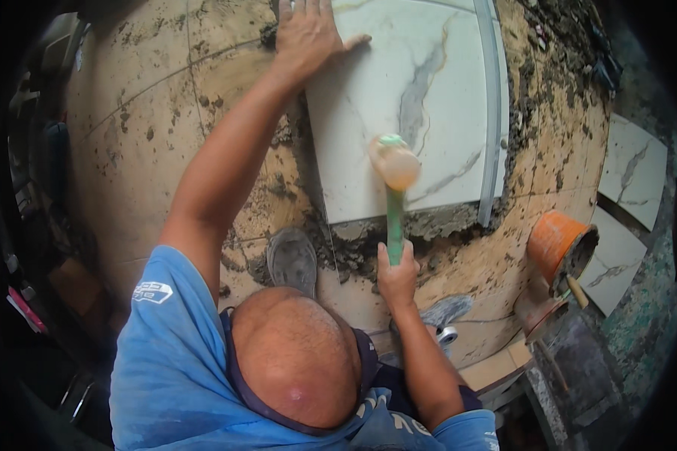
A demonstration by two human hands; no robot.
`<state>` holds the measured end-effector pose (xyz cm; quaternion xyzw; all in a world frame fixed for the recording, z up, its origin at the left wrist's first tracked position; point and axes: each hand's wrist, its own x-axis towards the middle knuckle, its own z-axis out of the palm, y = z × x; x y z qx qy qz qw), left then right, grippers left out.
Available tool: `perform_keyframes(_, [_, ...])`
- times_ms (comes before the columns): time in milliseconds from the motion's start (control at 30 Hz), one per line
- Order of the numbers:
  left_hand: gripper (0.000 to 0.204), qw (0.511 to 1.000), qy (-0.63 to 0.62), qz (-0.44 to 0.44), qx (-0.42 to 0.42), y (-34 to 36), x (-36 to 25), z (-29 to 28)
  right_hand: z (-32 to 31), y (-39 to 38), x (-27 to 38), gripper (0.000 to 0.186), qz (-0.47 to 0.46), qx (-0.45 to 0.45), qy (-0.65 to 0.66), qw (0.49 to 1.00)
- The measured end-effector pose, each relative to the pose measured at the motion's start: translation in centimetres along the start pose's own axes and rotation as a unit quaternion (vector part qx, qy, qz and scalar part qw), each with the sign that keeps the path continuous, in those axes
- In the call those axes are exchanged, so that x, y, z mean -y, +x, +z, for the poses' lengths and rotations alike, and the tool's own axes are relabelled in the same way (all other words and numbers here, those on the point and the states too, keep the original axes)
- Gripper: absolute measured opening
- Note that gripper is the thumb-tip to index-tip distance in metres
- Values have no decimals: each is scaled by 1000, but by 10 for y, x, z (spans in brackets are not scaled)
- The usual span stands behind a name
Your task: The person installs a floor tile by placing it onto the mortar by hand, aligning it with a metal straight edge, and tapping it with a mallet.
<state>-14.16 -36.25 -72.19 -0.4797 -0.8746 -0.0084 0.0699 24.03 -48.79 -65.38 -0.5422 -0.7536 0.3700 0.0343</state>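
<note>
My right hand (pixel 399 274) is closed around the green handle of a mallet (pixel 396 161), whose pale head is blurred over the near part of a large white tile (pixel 384 83) with grey marbling. Whether the head touches the tile is unclear. My left hand (pixel 308 34) is stretched out with the thumb spread, by the tile's far left edge; its fingertips reach the top of the picture. A long grey straight bar (pixel 493 113) lies along the right side of the tile. Grey mortar (pixel 444 222) shows beneath the tile's near edge.
Old beige floor tiles (pixel 150 113) surround the work, scattered with mortar crumbs. An orange bucket (pixel 553 240) lies tipped at the right, with a wooden handle near its mouth. Marbled tiles (pixel 633 169) are beyond it. A grey shoe (pixel 292 259) stands near the tile's near left corner.
</note>
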Motion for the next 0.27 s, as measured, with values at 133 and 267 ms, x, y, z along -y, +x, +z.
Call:
perform_keyframes(133, [107,991,-126,-17,38,3,1,-5,-1,1,-3,34,17,14,-25,999])
perform_keyframes(267, [108,990,-127,-24,55,0,-7,-8,-6,1,-6,30,60,40,-49,996])
